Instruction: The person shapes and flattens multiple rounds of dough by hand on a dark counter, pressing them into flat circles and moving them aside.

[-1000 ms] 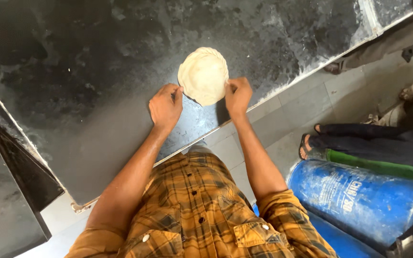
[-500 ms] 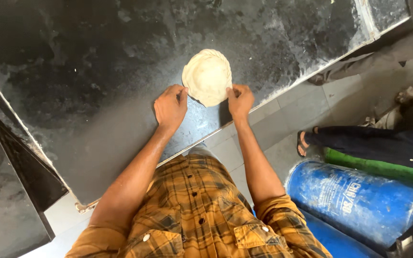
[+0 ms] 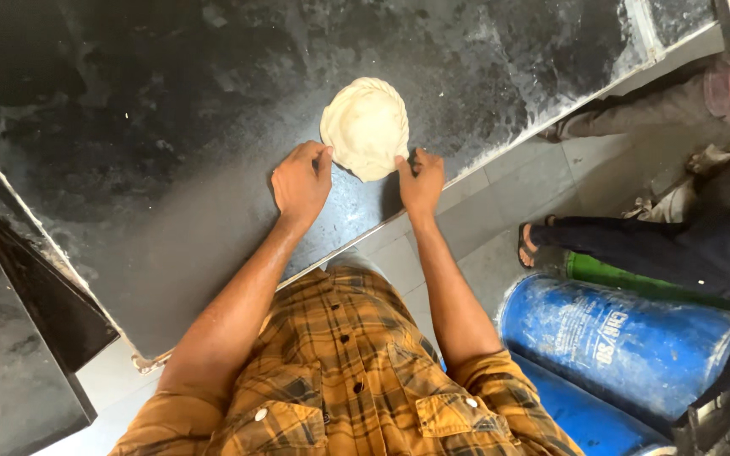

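A pale, round flattened disc of dough (image 3: pixel 367 127) with a spiral pattern lies on a dark, oily, flour-streaked stone counter (image 3: pixel 171 169). My left hand (image 3: pixel 301 180) rests on the counter at the disc's lower left edge, fingertips touching its rim. My right hand (image 3: pixel 420 180) pinches the disc's lower right edge with curled fingers. Both forearms reach forward from my yellow plaid shirt.
The counter's front edge (image 3: pixel 551 127) runs diagonally down-left. Two blue gas cylinders (image 3: pixel 627 346) lie on the tiled floor at right. Another person's sandalled foot and dark trouser leg (image 3: pixel 635 249) are beside them. A second dark slab (image 3: pixel 10 355) sits at lower left.
The dough disc and both hands have shifted slightly to the right and farther away in view; the hands keep their grip at its near edge.
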